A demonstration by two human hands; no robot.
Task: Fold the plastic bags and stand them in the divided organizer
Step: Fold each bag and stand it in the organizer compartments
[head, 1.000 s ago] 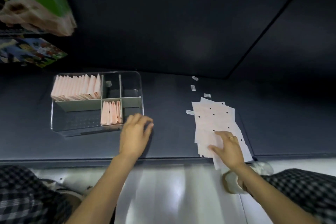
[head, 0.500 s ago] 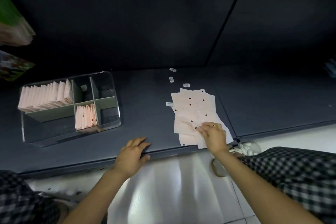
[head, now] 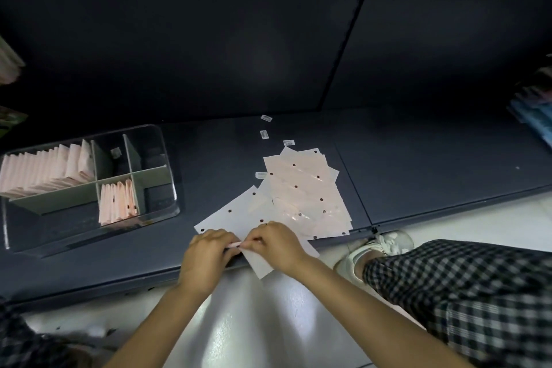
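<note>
Left hand (head: 206,257) and right hand (head: 276,243) meet at the near edge of the dark shelf (head: 418,158), and both pinch one plastic bag (head: 230,218) by its near edge, I think to start a fold. It lies flat so it can bend neatly. At the far left sits the divided organizer (head: 167,158), with folded bags standing up in two spaces: a long row (head: 47,170) and a short row (head: 118,202) (too squashed to count). To the right, the loose pile of bags (head: 307,197) waits just beside the hands. Four little labels (head: 264,134) lie near it.
</note>
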